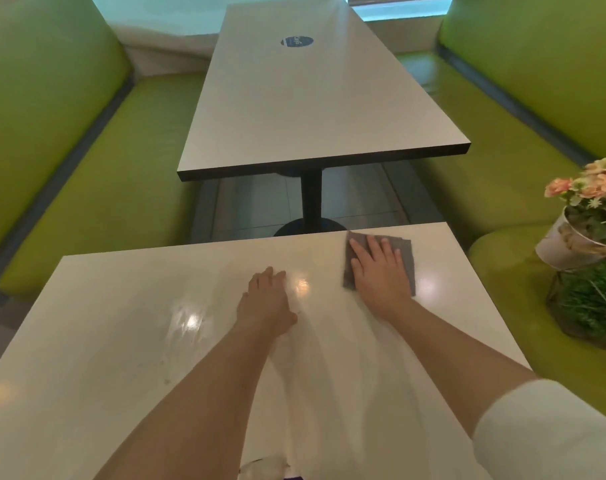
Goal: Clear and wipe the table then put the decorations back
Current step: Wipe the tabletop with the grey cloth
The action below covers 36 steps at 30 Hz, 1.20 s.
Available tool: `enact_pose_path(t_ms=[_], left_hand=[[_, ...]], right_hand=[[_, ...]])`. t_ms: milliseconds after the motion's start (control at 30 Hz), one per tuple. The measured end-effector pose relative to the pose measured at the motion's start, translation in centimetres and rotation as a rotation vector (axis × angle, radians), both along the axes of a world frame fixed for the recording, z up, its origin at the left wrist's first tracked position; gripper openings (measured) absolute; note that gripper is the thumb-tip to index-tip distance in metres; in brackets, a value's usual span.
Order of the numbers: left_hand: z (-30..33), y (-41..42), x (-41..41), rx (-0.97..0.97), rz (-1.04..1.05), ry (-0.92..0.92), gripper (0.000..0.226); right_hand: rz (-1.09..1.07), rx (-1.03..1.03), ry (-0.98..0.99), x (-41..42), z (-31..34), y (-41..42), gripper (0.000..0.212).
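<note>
The near white table (pixel 128 341) fills the lower part of the view, glossy and bare apart from the hands and a cloth, with streaks and small specks on its left part. Green booth benches (pixel 97 188) flank it, and a second table (pixel 312 109) stands beyond.

On the right bench seat, off the table, sit the decorations. A wire-framed planter (pixel 587 306) holds a clump of green, grass-like foliage. Above it, touching or just behind, a tilted white pot (pixel 564 244) holds peach and pink flowers with green leaves. The pot looks rigid and probably light. It is best taken round its body rather than by the blooms, which would likely bend or shed. The wire frame offers a stiff edge to lift by.

The grey cloth (pixel 407 251) lies flat at the table's far right edge. It is soft and thin, so it should slide easily under a flat palm but bunch if pinched. The right hand (pixel 379 268) presses it with straight, spread fingers, gripping nothing. The left hand (pixel 266 299) rests on the bare tabletop, fingers relaxed and holding nothing.
</note>
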<state>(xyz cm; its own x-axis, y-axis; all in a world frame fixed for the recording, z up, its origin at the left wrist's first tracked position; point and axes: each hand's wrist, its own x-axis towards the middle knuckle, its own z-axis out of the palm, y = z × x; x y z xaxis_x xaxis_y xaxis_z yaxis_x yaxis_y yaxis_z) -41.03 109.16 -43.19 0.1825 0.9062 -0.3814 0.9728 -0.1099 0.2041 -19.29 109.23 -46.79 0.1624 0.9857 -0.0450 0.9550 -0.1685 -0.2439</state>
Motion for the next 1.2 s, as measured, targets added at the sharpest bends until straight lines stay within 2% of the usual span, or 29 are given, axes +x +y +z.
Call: enact_pose_path(t_ms=[200,333,633,733,833,1067,1200], left_hand=[[0.1,0.6,0.3,0.020,0.009,0.050,0.099],[0.2,0.8,0.7,0.010,0.004,0.102,0.100],[0.3,0.9,0.5,-0.033,-0.031,0.142,0.101],[0.3,1.1,0.5,-0.019,-0.034,0.159,0.101],[0.4,1.0,0.6,-0.022,-0.036,0.168,0.101],[0.0,1.0,0.6,0.012,0.002,0.128,0.101],[-0.3,0.8,0.1,0.010,0.012,0.076,0.100]], right_hand=[[0.212,-0.043,0.022,-6.9,0.1,4.7,0.052],[0.302,-0.054,0.039,-6.5,-0.3,5.5,0.051],[0.003,-0.044,-0.074,10.1,-0.2,2.2,0.051],[-0.065,-0.071,-0.072,11.4,-0.2,1.9,0.051],[-0.108,-0.031,-0.039,8.3,-0.2,2.1,0.052],[0.171,-0.025,0.045,-5.9,-0.1,1.3,0.051],[0.303,-0.025,0.023,-5.9,-0.3,0.4,0.049]])
